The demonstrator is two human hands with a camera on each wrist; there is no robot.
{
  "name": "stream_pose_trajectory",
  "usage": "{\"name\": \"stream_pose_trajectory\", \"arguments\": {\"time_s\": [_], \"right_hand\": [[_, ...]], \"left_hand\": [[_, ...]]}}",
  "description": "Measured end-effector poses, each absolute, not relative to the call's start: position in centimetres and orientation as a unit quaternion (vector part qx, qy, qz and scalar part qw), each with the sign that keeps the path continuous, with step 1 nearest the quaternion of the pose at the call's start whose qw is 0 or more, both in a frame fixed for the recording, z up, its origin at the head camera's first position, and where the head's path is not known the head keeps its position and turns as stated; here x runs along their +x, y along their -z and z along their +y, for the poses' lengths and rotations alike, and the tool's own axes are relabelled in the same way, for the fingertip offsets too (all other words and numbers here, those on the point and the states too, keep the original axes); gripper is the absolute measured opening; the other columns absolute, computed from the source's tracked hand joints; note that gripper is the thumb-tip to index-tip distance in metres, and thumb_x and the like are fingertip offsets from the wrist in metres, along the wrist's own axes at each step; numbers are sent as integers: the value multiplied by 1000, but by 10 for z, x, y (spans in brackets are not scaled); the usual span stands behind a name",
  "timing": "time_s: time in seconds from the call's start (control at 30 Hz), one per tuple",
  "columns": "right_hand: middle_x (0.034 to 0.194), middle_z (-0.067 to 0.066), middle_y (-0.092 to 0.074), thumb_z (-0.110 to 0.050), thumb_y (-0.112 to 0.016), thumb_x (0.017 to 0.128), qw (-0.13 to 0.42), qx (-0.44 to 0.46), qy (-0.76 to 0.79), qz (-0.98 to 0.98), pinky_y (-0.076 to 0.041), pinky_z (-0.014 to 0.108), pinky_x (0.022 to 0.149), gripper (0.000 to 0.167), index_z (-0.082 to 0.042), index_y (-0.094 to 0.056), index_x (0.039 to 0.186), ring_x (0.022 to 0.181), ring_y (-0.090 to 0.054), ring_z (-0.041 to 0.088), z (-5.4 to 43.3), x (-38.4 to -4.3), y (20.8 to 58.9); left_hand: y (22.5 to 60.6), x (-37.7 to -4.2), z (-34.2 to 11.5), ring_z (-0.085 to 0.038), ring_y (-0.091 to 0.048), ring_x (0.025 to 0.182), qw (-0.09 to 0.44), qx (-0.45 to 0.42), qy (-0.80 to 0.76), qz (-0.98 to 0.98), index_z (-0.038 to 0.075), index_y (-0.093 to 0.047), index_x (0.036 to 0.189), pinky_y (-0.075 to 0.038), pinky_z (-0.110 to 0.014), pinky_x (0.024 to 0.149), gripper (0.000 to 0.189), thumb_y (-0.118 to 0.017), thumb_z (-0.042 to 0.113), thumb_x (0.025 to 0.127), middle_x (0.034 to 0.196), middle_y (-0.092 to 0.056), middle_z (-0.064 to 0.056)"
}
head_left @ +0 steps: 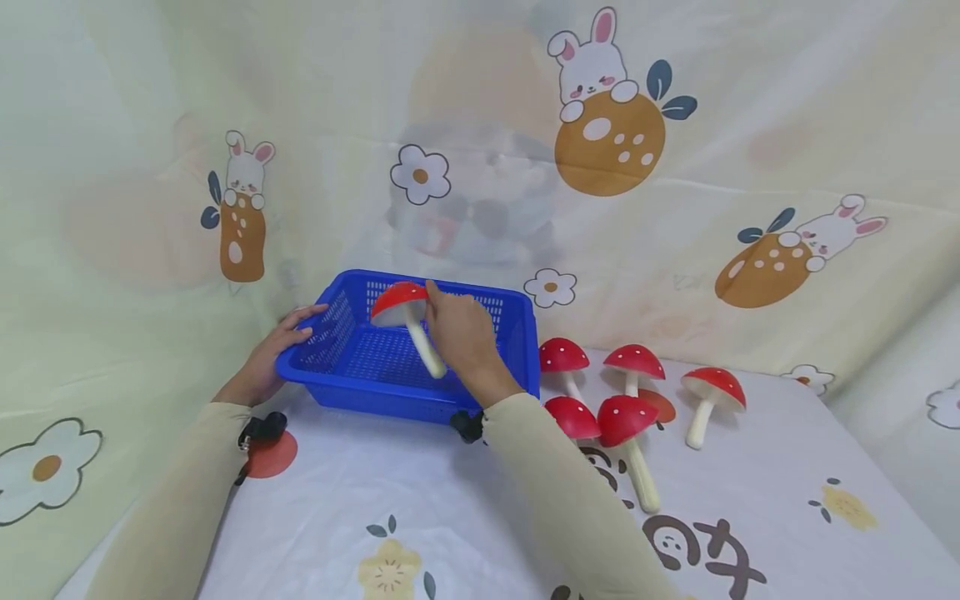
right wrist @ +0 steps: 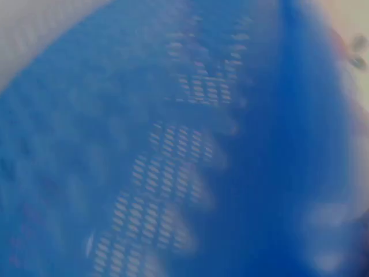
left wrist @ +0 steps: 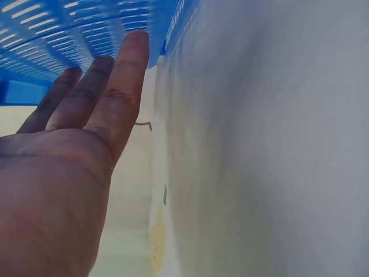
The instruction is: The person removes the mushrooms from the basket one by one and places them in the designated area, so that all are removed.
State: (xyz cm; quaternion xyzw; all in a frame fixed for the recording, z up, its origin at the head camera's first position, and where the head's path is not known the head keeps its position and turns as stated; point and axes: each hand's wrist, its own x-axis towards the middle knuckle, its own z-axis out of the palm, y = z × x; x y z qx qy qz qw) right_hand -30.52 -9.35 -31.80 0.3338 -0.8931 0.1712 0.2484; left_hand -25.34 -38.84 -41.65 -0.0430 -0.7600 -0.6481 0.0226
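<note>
My right hand (head_left: 465,333) pinches a toy mushroom (head_left: 427,342) with a red, white-dotted cap and a pale stem, tilted over the inside of a blue plastic basket (head_left: 405,403). My left hand (head_left: 270,358) holds the basket's left side. Some of its digits reach over the rim; in the left wrist view, straight fingers (left wrist: 118,95) lie along the slotted outside of the basket (left wrist: 86,34). The right wrist view is blurred and filled by the basket's slotted wall (right wrist: 173,156); the right hand and mushroom cannot be made out there.
Several more red-capped mushrooms lie right of the basket, among them a front one (head_left: 628,421) and a far-right one (head_left: 716,390). A printed white cloth (head_left: 337,500) covers the table. Behind it hangs a curtain (head_left: 480,108) with rabbit prints.
</note>
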Motion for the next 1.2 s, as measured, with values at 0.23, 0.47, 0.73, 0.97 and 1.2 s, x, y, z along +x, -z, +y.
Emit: {"name": "stream_pose_trajectory", "arguments": {"time_s": [0.23,0.47,0.73,0.97,1.2], "right_hand": [[51,7,-48,-16,-57,99,310,302,-234,-870,-26,23,43,35,-7,-62,132,43,-34,16,-30,-303,297],[57,14,-58,-14,-64,95,359,245,-209,-876,-36,25,48,39,-6,-61,133,43,-44,21,51,-295,293],[67,17,-66,-12,-68,91,364,182,-165,-898,-38,24,49,45,-4,-58,134,44,-51,23,129,-284,298],[47,11,-46,-6,-66,89,369,164,-88,-910,-26,26,41,40,5,-62,128,36,-31,18,195,-276,319],[44,5,-36,-7,-65,89,291,120,-44,-948,-24,27,39,43,8,-58,129,36,-27,17,239,-271,355]], "left_hand": [[417,-254,-389,-44,-23,146,22,-57,651,-756,33,-21,157,-53,-24,93,56,-36,45,104,167,-5,-5],[418,-255,-391,-45,-20,148,22,-57,627,-776,36,-19,157,-46,-41,104,58,-36,50,103,167,-3,-2],[414,-250,-387,-45,-22,145,21,-61,647,-759,33,-18,157,-53,-25,94,56,-33,45,105,166,-3,-8],[411,-248,-382,-40,-27,141,19,-63,661,-748,32,-20,157,-54,-23,91,54,-33,42,106,165,-5,-12],[414,-251,-384,-44,-25,143,21,-55,659,-750,34,-20,157,-54,-22,90,54,-33,42,106,165,-4,-10]]}}
